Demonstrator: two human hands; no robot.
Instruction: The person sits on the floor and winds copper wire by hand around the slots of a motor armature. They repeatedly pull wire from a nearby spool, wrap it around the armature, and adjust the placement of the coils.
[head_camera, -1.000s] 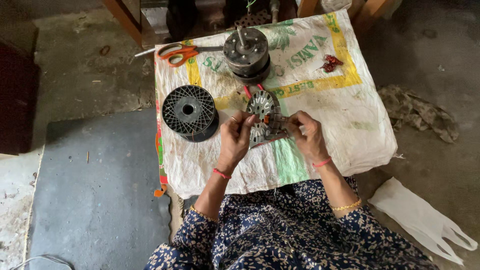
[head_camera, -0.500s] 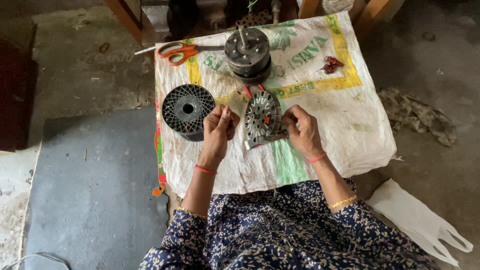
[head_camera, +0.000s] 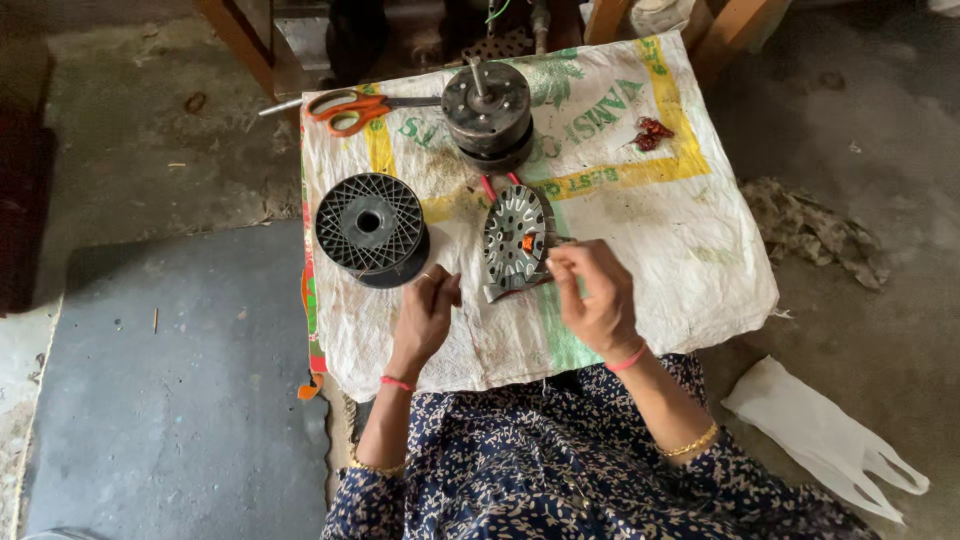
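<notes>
Pinching the rim of a round grey metal stator plate with slotted cut-outs (head_camera: 515, 240), the right hand (head_camera: 592, 300) keeps it tilted up on edge near the middle of the bench (head_camera: 690, 240), which is draped in a white woven sack printed with yellow and green. The fingers are closed on the plate's edge at about four o'clock, and red wire leads show at its twelve o'clock edge. The left hand (head_camera: 428, 312) rests loosely curled on the cloth at about eight o'clock from the plate, apart from it and grasping nothing that can be made out; a fine wire between the hands cannot be told for sure. A black ribbed plastic spool (head_camera: 370, 227) sits at nine o'clock from the plate, a dark round motor body with an upright shaft (head_camera: 487, 112) at twelve o'clock, orange-handled scissors (head_camera: 350, 106) at eleven o'clock, and a small red scrap (head_camera: 652, 132) at one o'clock. A white plastic bag (head_camera: 820, 435) lies on the floor at four o'clock. The plate looks stiff and fairly heavy for its size, with thin edges and slots that could snag; the bare outer rim seems the safest hold, away from the delicate leads.
</notes>
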